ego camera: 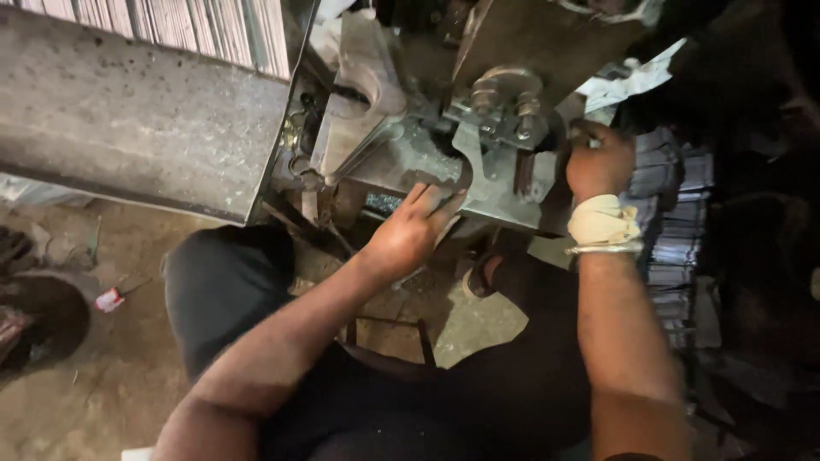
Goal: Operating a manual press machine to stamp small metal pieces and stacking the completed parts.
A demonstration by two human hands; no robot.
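I sit in front of a metal press machine [504, 111] with a grey steel bed [410, 162] and a bolted clamp bracket on top. My left hand [414, 229] reaches up to the front edge of the bed, fingers extended and pressed against a thin flat metal piece [453, 201]. My right hand [600, 160], with a cloth wrap and a bangle at the wrist, is curled against the right side of the machine, beside a stack of thin metal sheets [675, 213]. What its fingers hold is hidden.
A large grey steel plate [128, 111] slopes at the upper left, with stacked sheets [196, 26] behind it. The dirt floor [94, 367] holds a small red-and-white object [109, 299] and dark scrap at the far left. My knees sit under the machine.
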